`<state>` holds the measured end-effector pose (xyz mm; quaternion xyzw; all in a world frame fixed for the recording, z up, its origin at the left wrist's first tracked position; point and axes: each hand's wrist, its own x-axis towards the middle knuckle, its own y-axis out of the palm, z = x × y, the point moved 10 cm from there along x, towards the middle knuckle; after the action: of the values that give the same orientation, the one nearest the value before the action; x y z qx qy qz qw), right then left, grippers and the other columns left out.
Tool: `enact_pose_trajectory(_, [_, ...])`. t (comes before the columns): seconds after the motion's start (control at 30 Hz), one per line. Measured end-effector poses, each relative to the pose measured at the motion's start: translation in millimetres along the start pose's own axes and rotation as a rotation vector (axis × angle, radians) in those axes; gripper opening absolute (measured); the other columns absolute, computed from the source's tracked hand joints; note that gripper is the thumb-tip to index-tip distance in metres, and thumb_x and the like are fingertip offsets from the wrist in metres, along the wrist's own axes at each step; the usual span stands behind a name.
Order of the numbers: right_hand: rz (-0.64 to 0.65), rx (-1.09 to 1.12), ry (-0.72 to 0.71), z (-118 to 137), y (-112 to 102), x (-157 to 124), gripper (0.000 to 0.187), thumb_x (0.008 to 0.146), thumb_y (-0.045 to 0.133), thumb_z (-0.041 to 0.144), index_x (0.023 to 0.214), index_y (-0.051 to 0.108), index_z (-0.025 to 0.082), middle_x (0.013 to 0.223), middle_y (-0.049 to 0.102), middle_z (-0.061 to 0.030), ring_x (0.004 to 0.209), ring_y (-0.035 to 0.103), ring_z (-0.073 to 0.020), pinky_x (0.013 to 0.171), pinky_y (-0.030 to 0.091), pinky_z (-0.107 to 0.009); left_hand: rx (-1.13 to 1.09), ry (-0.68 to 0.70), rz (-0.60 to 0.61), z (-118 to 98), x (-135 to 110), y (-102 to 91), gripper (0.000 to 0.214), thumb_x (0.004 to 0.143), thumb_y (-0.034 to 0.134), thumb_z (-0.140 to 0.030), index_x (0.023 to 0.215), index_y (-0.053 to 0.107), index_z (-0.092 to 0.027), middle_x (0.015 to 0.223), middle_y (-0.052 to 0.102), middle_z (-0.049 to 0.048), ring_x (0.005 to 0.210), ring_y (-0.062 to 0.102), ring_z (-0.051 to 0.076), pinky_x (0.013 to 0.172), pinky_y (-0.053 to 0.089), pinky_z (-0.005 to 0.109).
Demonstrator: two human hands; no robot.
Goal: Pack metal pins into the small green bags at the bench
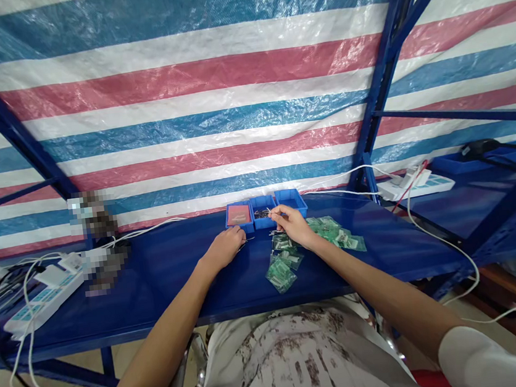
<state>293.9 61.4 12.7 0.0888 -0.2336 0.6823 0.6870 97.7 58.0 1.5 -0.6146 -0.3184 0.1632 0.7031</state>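
Observation:
My left hand point(227, 248) rests on the blue tabletop with its fingers closed. Thin light slivers stick out by its fingertips; what it grips is too small to name. Over the middle small blue bin point(264, 222), my right hand point(292, 223) pinches a small thin piece at its fingertips. Dark and shiny small metal pieces point(263, 213) lie in that bin. The left bin point(240, 228) holds something flat and pinkish red, and the right bin point(296, 196) stands behind my right hand. Green-tinted clear packets point(281, 273) lie below and right of that hand, partly overlapping.
A white power strip point(47, 303) with plugs and cables lies on the left of the table point(166, 285). Another strip point(418, 184) stands at the right, its white cable hanging over the edge. Blue metal posts point(373, 81) and a striped tarp point(212, 118) close off the back.

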Motion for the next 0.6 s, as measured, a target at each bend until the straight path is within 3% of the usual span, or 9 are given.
enact_pose_trajectory(0.3, [0.006, -0.002, -0.005, -0.5, 0.3, 0.1, 0.04, 0.092, 0.064, 0.065, 0.093, 0.065, 0.025, 0.094, 0.071, -0.0054, 0.06, 0.061, -0.0187, 0.057, 0.054, -0.035, 0.104, -0.01, -0.031, -9.1, -1.1, 8.8, 0.021, 0.111, 0.039, -0.018, 0.105, 0.059, -0.016, 0.111, 0.064, 0.0137, 0.098, 0.059, 0.026, 0.091, 0.049, 0.036])
enact_pose_trajectory(0.6, [-0.001, 0.007, -0.008, 1.5, -0.6, -1.2, 0.037, 0.093, 0.066, 0.061, 0.093, 0.066, 0.024, 0.092, 0.07, -0.0048, 0.06, 0.062, -0.0182, 0.058, 0.053, -0.035, 0.051, 0.044, 0.063, -14.2, -4.6, 7.5, 0.024, 0.112, 0.039, -0.025, 0.106, 0.061, -0.015, 0.109, 0.064, 0.0146, 0.1, 0.058, 0.028, 0.091, 0.048, 0.038])
